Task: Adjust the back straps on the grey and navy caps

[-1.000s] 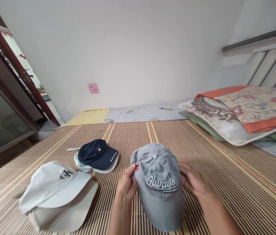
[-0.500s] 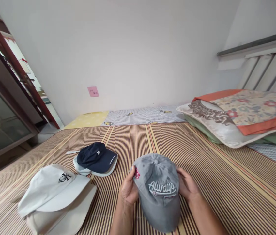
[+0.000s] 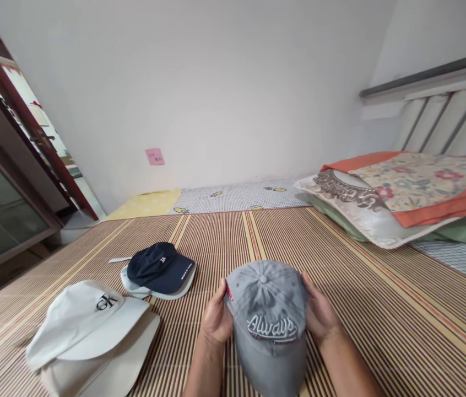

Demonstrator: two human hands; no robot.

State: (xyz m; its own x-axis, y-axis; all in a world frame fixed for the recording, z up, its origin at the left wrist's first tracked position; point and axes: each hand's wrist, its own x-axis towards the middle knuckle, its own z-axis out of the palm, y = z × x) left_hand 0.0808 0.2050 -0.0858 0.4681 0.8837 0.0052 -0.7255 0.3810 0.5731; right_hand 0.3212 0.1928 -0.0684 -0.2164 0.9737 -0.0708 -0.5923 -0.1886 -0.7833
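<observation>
Between my two hands is a grey baseball cap [image 3: 272, 309] with "Always" stitched on its front, the brim pointing toward me. My left hand [image 3: 217, 317] grips its left side, thumb on the outside near a pink mark. On the opposite side my right hand [image 3: 320, 311] grips the cap's edge, its fingers partly hidden behind the cloth. To the left lies a white cap [image 3: 88, 317] with black "CK" letters, stacked on a beige cap [image 3: 113, 372]. Farther back, a navy cap [image 3: 156, 267] rests on a pale cap [image 3: 185, 292].
A striped bamboo mat [image 3: 216, 237] covers the bed. Pillows [image 3: 423, 187] with an orange-edged floral cover lie at the right, near a radiator [image 3: 443, 118]. A pink note [image 3: 155, 156] is stuck on the white wall [image 3: 237, 82]. A doorway stands at the far left.
The grey cap has turned slightly between my hands and its brim sits a little lower. My right hand has shifted up a bit. The view has moved slightly.
</observation>
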